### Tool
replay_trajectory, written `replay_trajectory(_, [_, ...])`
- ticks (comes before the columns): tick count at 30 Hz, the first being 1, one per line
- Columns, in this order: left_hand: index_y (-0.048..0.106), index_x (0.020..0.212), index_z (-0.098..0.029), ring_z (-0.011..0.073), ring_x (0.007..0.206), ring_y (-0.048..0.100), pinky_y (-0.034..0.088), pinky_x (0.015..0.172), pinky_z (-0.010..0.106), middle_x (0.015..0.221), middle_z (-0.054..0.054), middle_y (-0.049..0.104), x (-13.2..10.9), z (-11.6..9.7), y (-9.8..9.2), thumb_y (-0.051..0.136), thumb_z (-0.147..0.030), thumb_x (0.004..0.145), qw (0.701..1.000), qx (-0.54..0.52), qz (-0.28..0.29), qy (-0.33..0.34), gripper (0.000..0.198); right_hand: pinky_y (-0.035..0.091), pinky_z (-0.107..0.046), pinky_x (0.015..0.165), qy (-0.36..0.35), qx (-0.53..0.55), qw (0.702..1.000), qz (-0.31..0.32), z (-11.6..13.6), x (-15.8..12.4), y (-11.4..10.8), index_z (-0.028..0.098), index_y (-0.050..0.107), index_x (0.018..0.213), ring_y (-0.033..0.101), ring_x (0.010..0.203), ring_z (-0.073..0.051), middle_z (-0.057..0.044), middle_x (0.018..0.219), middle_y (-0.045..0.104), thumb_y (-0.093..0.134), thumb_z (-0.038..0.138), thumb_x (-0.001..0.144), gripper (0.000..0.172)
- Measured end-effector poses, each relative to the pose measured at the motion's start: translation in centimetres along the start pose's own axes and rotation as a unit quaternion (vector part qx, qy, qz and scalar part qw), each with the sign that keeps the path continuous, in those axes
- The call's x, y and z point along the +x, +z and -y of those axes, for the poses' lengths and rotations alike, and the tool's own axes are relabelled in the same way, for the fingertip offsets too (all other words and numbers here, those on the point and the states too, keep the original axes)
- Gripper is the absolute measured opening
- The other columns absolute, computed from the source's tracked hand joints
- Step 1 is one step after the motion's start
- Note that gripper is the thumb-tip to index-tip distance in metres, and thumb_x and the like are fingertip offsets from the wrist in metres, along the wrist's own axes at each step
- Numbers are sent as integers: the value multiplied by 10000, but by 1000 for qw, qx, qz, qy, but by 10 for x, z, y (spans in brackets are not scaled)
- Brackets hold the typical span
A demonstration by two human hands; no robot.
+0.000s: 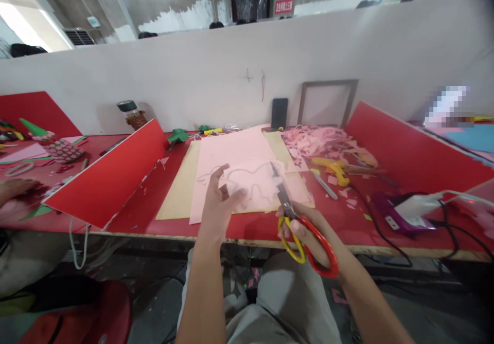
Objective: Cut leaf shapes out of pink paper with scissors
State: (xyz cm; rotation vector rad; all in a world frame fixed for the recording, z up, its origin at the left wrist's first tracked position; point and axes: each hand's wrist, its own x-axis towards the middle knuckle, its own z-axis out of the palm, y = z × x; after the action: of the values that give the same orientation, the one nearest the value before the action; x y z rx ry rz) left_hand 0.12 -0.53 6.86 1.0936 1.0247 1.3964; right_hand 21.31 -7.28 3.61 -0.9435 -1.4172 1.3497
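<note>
My right hand [309,231] grips a pair of scissors [285,202] with one yellow and one red handle loop. Their blades point away from me, over the right part of a pale pink paper [250,182] with a curvy outline on it, blurred in places. My left hand [222,200] is over the left side of that paper, thumb and fingers spread apart; whether its fingertips touch the paper is unclear. Underneath lie a larger pink sheet [235,148] and a yellowish board [175,195] on the red table.
Pink paper scraps [320,143] pile up at the back right, beside a yellow glue gun [334,169] and a craft knife [324,185]. A purple power strip [401,218] with cables sits further right. Red partitions [116,179] flank the workspace. Another person's hand [17,189] rests far left.
</note>
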Motion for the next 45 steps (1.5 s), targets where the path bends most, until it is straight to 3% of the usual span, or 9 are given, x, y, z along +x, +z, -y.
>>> replay_trajectory(6, [603, 1306, -264, 165, 907, 661, 522, 775, 242, 1030, 21, 707, -10, 0, 9, 783, -233, 744, 996, 41, 82, 20, 591, 541, -347, 760, -26, 14, 999, -23, -4, 5, 12, 231, 637, 1076, 601, 746, -210, -43, 764, 609, 501, 650, 958, 456])
replay_trajectory(10, [663, 1181, -229, 181, 941, 669, 529, 823, 265, 1033, 43, 716, -9, 3, 15, 759, -317, 800, 996, 22, 32, 75, 402, 495, -312, 704, -19, 11, 999, -23, 7, 9, 21, 224, 596, 892, 543, 655, -178, -19, 710, 587, 518, 565, 981, 361])
replay_trajectory(14, [657, 1134, -242, 155, 849, 667, 524, 728, 231, 1041, 29, 704, -11, 1, 19, 814, -244, 723, 995, 44, -13, 87, 440, 459, -284, 612, -39, 33, 998, -36, 12, 12, 28, 213, 568, 883, 527, 602, -159, 2, 687, 578, 576, 464, 957, 262])
replay_trajectory(21, [652, 1068, -222, 196, 863, 671, 523, 706, 255, 968, 40, 714, -18, -11, 16, 824, -272, 703, 987, 110, 116, 17, 406, 461, -280, 635, 13, -12, 997, -80, 13, 5, 27, 204, 632, 876, 559, 652, -174, 8, 645, 585, 625, 316, 861, 113])
replay_trajectory(24, [654, 935, -212, 155, 672, 590, 456, 593, 236, 757, 5, 642, -21, -13, 18, 729, -398, 822, 982, 116, 145, 9, 230, 484, -297, 657, 27, -17, 994, -100, 15, 2, 26, 206, 653, 894, 586, 695, -193, -12, 702, 632, 656, 346, 844, 149])
replay_trajectory(27, [542, 693, -202, 112, 543, 410, 306, 502, 227, 583, -37, 438, -24, -14, 23, 663, -438, 878, 975, 188, 105, 47, 323, 479, -299, 637, -4, -29, 996, -80, 16, 7, 24, 216, 619, 722, 561, 649, -182, -8, 658, 607, 673, 359, 828, 185])
replay_trajectory(31, [368, 620, -207, 103, 529, 297, 214, 486, 243, 559, -53, 285, -26, -18, 28, 637, -433, 895, 964, 249, 39, 81, 446, 483, -295, 610, 22, -52, 998, -39, 15, 15, 20, 215, 602, 633, 579, 629, -190, 6, 585, 573, 715, 277, 748, 172])
replay_trajectory(36, [350, 629, -210, 101, 527, 309, 222, 490, 244, 566, -52, 306, -29, -21, 31, 632, -428, 894, 961, 260, 56, 82, 444, 522, -324, 711, 6, -14, 998, -65, 27, 8, 28, 209, 702, 875, 635, 756, -224, -18, 707, 638, 667, 336, 795, 154])
replay_trajectory(45, [335, 599, -203, 97, 558, 289, 236, 506, 237, 577, -52, 271, -34, -28, 32, 656, -364, 859, 956, 276, 32, 97, 443, 408, -283, 569, 61, 19, 992, -105, 35, 0, 42, 220, 582, 762, 480, 580, -154, 20, 585, 513, 721, 377, 790, 212])
